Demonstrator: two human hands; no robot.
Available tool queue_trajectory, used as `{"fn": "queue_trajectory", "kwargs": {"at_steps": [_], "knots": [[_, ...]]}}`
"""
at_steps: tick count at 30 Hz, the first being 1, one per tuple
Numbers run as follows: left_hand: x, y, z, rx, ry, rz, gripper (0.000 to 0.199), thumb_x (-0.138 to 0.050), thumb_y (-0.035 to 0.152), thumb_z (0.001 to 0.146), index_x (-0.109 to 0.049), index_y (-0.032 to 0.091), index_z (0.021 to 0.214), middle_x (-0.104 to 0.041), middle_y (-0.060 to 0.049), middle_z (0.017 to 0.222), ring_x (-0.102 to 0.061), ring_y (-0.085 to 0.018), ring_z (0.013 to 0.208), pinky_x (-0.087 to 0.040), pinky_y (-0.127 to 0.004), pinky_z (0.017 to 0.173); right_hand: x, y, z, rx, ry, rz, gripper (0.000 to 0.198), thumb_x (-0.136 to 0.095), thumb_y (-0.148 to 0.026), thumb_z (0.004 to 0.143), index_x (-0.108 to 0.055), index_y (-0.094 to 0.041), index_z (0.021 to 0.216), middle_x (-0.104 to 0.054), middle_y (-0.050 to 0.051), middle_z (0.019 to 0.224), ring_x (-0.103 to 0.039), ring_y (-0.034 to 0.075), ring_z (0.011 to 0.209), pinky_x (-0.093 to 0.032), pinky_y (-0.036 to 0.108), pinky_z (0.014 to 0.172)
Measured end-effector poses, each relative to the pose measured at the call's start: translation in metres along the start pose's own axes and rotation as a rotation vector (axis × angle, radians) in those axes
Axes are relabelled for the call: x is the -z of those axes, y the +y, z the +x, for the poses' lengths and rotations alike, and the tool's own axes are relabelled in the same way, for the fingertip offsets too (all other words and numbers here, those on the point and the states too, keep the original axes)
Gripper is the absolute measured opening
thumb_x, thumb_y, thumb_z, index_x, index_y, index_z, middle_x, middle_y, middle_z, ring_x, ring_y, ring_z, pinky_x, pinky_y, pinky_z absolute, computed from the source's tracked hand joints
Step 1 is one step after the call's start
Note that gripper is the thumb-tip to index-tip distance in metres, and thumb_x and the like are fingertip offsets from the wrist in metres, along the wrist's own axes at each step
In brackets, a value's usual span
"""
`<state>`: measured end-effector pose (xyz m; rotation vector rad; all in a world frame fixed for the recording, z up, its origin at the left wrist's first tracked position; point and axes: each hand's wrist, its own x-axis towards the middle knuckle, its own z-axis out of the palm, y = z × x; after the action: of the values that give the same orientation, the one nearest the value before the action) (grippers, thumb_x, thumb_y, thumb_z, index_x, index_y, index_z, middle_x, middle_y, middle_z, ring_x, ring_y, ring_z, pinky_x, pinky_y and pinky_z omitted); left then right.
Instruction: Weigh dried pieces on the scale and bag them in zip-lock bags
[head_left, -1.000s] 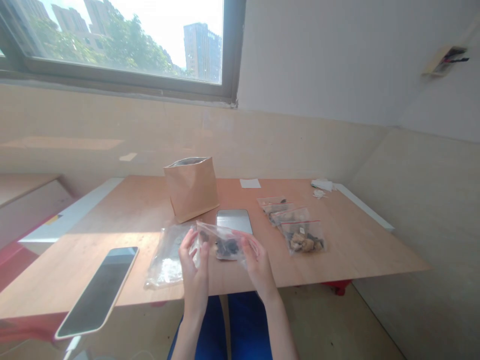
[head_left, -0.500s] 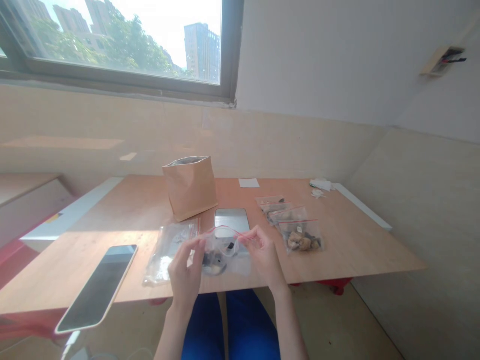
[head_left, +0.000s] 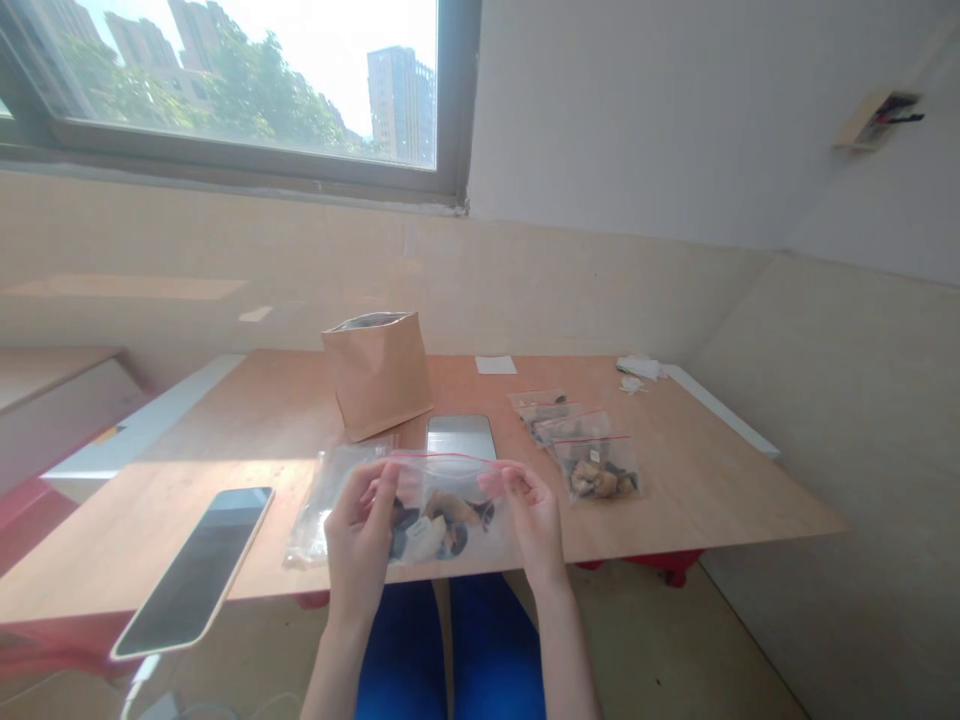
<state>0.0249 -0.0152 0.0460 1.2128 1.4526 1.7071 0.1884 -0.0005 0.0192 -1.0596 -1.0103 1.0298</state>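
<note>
A clear zip bag (head_left: 450,530) with a red seal line hangs stretched between my hands at the table's front edge. Inside it are brown and dark dried pieces and a small whitish packet. My left hand (head_left: 364,525) pinches the bag's upper left corner, fingers closed. At the upper right corner, my right hand (head_left: 534,515) grips the seal strip between thumb and fingers. Just behind the bag lies a flat silver scale-like plate (head_left: 460,436), partly covered by it. A stack of clear plastic bags (head_left: 304,535) lies beside my left hand.
Several filled zip bags (head_left: 600,470) overlap at the right. A brown paper bag (head_left: 379,380) stands open at the back. A phone (head_left: 196,570) with a cable lies at the left edge. White paper (head_left: 496,365) and crumpled wrappers (head_left: 637,370) lie far back.
The zip bag's mouth, open and bowed earlier, is now pulled straight and flat. My hands have spread slightly apart, and the bag's contents show more plainly.
</note>
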Motion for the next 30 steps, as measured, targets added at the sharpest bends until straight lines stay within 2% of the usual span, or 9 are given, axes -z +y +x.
{"fn": "queue_trajectory", "kwargs": {"at_steps": [3,6,8,12,16,23,26,30], "knots": [[0.000,-0.002,0.000,0.085,-0.053,-0.032,0.031,-0.057,0.047,0.077,-0.063,0.018,0.084,-0.068,-0.003,0.071,-0.064,-0.015,0.065,-0.050,-0.023,0.057,-0.001,0.008,-0.005,-0.029,0.024,-0.011,0.043,-0.048,-0.054,0.083,-0.065,-0.017,0.096,-0.072,0.008,0.082,-0.067,0.020,0.074,-0.052,0.030,0.070],[0.001,-0.009,0.000,0.134,-0.072,-0.029,0.032,-0.058,0.047,0.076,-0.064,0.017,0.083,-0.069,-0.003,0.073,-0.065,-0.016,0.068,-0.051,-0.025,0.063,0.001,0.011,-0.008,-0.001,0.011,-0.073,0.047,-0.042,-0.055,0.086,-0.065,-0.017,0.099,-0.072,0.009,0.086,-0.067,0.021,0.078,-0.052,0.031,0.073],[0.000,-0.015,-0.003,0.172,-0.061,-0.044,0.033,-0.058,0.047,0.076,-0.064,0.016,0.083,-0.068,-0.003,0.069,-0.065,-0.017,0.067,-0.051,-0.026,0.065,0.002,0.011,-0.010,0.035,0.022,-0.122,0.047,-0.039,-0.055,0.087,-0.065,-0.017,0.095,-0.072,0.009,0.086,-0.067,0.020,0.075,-0.052,0.030,0.072],[-0.005,-0.022,-0.010,0.226,0.013,-0.092,0.034,-0.058,0.048,0.075,-0.062,0.016,0.083,-0.065,-0.001,0.062,-0.063,-0.016,0.060,-0.049,-0.024,0.058,0.001,0.008,-0.014,0.057,0.112,-0.167,0.047,-0.033,-0.055,0.089,-0.060,-0.017,0.080,-0.071,0.009,0.081,-0.064,0.016,0.056,-0.052,0.027,0.059],[-0.007,-0.023,-0.012,0.236,-0.023,-0.140,0.033,-0.058,0.048,0.075,-0.061,0.016,0.081,-0.064,0.000,0.061,-0.063,-0.016,0.060,-0.047,-0.024,0.054,0.002,0.006,-0.017,0.075,0.176,-0.197,0.042,-0.038,-0.056,0.087,-0.055,-0.018,0.078,-0.070,0.007,0.075,-0.061,0.015,0.048,-0.050,0.025,0.052],[-0.005,-0.021,-0.010,0.157,-0.087,-0.138,0.029,-0.057,0.046,0.075,-0.057,0.017,0.073,-0.066,-0.002,0.067,-0.061,-0.015,0.057,-0.049,-0.027,0.061,0.007,0.006,-0.017,0.143,0.244,-0.315,0.048,-0.032,-0.056,0.088,-0.056,-0.018,0.072,-0.067,0.006,0.064,-0.063,0.015,0.051,-0.050,0.024,0.052],[-0.005,-0.023,-0.013,0.145,-0.056,-0.135,0.027,-0.056,0.044,0.077,-0.057,0.017,0.079,-0.065,-0.001,0.065,-0.063,-0.016,0.062,-0.049,-0.027,0.062,0.007,0.005,-0.017,0.193,0.289,-0.367,0.046,-0.036,-0.056,0.087,-0.055,-0.018,0.070,-0.066,0.005,0.060,-0.062,0.016,0.052,-0.048,0.023,0.050],[-0.008,-0.022,-0.020,0.155,0.039,-0.133,0.027,-0.056,0.044,0.078,-0.055,0.018,0.082,-0.065,0.000,0.063,-0.063,-0.016,0.062,-0.049,-0.025,0.056,0.005,0.003,-0.019,0.194,0.250,-0.318,0.043,-0.038,-0.053,0.088,-0.055,-0.018,0.070,-0.067,0.005,0.062,-0.061,0.014,0.048,-0.048,0.023,0.049]]}}
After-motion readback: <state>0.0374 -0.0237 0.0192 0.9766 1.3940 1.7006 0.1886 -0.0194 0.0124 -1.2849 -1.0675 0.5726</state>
